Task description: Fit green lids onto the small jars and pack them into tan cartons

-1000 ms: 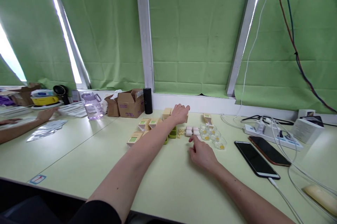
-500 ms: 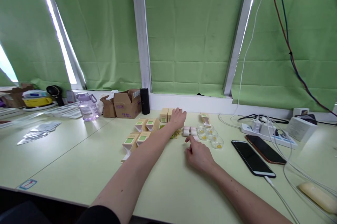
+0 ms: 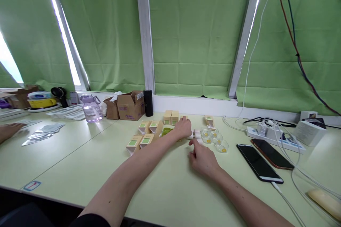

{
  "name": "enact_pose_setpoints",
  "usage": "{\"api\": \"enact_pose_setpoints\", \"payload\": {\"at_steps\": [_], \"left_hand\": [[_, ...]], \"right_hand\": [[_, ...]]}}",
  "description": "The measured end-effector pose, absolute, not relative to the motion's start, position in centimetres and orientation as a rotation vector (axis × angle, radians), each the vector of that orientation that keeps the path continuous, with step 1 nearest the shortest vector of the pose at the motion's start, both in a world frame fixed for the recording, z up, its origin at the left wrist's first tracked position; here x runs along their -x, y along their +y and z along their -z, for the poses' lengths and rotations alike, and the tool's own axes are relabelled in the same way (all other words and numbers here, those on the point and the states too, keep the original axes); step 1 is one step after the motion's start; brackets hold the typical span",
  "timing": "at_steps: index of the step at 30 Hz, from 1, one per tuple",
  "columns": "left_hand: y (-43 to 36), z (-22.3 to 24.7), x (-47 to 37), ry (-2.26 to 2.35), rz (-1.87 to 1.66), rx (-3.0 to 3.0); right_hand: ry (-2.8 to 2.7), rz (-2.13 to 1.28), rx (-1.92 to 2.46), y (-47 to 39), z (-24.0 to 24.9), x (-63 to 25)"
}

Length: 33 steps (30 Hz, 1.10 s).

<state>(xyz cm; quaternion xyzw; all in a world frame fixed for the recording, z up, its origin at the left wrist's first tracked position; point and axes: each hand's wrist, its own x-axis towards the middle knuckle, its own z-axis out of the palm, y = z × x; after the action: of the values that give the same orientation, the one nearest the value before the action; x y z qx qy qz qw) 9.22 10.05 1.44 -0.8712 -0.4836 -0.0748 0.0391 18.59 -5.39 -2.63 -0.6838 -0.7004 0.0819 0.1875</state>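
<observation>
My left hand (image 3: 183, 127) reaches out over the table with its fingers bent down. It covers the left part of a cluster of small whitish-pink cylinders (image 3: 197, 134); its fingertips are hidden. Nearer to me, my right hand (image 3: 204, 157) has its index finger extended towards the cylinders' near side, with the thumb apart and the other fingers curled. Clear round plastic cases (image 3: 221, 146) with yellow centres lie to the right of the cylinders. Left of my hands are several small tan boxes (image 3: 146, 139) with green labels. Flat green pieces (image 3: 165, 131) lie behind my left forearm.
Two upright tan boxes (image 3: 171, 117) and another small box (image 3: 209, 122) stand farther back. Two phones (image 3: 259, 163) and a power strip (image 3: 277, 141) with cables are on the right. Leftward are a cardboard box (image 3: 130, 106), a bottle (image 3: 91, 109) and another person's hand (image 3: 10, 131).
My left hand has drawn back from the rear boxes, down and slightly right, over the cylinders. My right hand has barely moved. Another person's hand has come in at the far left.
</observation>
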Motion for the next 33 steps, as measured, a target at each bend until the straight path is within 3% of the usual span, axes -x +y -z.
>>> {"api": "enact_pose_setpoints", "payload": {"at_steps": [33], "left_hand": [[13.9,-1.0,-12.0,-1.947,0.313,2.711]], "right_hand": [[-2.014,-0.209,1.952,-5.7,2.4,-18.2]]}}
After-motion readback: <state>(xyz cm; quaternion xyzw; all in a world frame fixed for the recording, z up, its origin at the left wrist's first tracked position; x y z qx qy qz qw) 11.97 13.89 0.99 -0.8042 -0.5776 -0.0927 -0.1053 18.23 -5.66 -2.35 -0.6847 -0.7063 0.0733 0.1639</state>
